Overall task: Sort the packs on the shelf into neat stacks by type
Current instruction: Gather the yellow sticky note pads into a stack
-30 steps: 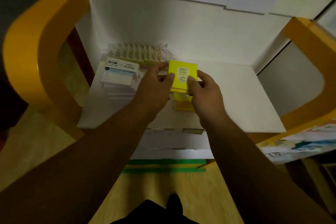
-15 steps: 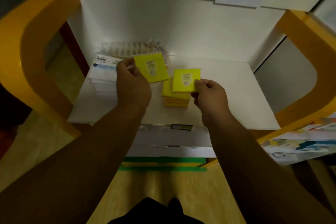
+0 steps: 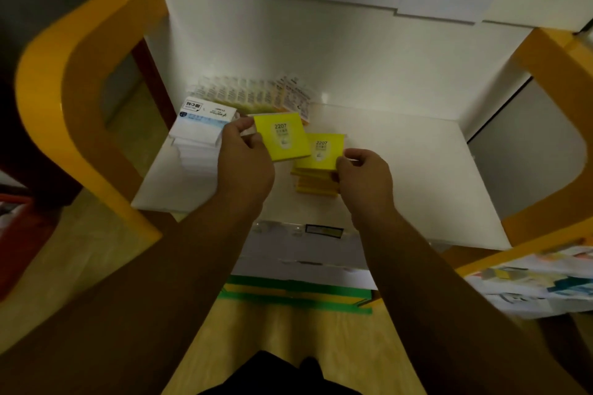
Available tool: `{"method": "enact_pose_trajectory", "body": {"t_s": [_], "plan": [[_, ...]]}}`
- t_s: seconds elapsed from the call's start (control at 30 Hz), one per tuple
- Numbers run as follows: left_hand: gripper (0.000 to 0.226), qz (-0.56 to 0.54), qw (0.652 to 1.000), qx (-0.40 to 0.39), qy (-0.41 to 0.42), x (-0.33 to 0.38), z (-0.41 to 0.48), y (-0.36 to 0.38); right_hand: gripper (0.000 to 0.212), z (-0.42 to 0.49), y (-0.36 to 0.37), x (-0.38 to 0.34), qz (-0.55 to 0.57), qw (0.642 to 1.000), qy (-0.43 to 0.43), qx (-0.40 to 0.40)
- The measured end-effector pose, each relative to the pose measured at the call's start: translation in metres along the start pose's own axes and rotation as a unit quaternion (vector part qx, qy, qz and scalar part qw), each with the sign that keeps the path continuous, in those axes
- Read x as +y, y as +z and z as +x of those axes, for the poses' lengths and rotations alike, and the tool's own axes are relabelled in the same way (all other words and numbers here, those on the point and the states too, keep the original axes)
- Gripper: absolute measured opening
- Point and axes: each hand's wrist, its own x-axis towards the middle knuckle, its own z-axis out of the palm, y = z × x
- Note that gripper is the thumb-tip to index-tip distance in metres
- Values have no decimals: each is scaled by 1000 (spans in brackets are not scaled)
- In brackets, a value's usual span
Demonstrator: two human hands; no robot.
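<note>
Shelf board [image 3: 401, 170] smooth white (faint sheen); yellow packs [image 3: 282, 141] glossy; side frame [image 3: 73, 99] glossy orange

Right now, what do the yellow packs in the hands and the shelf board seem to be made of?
Yellow packs, left and right: probably matte printed card or paper; flat, thin, stiff, no glare. Shelf board: smooth white panel, perhaps laminate; faint sheen.

Both hands [image 3: 245, 160] [image 3: 365, 173] forward, fingers pinched

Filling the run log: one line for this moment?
left hand: holds yellow pack | right hand: second yellow pack over yellow stack
</note>
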Motion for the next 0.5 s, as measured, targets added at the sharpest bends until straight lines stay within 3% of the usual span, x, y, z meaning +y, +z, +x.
{"method": "enact_pose_trajectory", "body": {"t_s": [0.2,0.33,0.5], "plan": [[27,1,999,-36,8,-2,-8,11,31,-1,-6,10,-71,996,-51,25],[28,6,998,-65,19,2,-11,19,19,0,-9,8,-37,994,-97,45],[28,32,994,-93,46,1,-8,31,23,0,-10,0,-21,994,-106,12]]}}
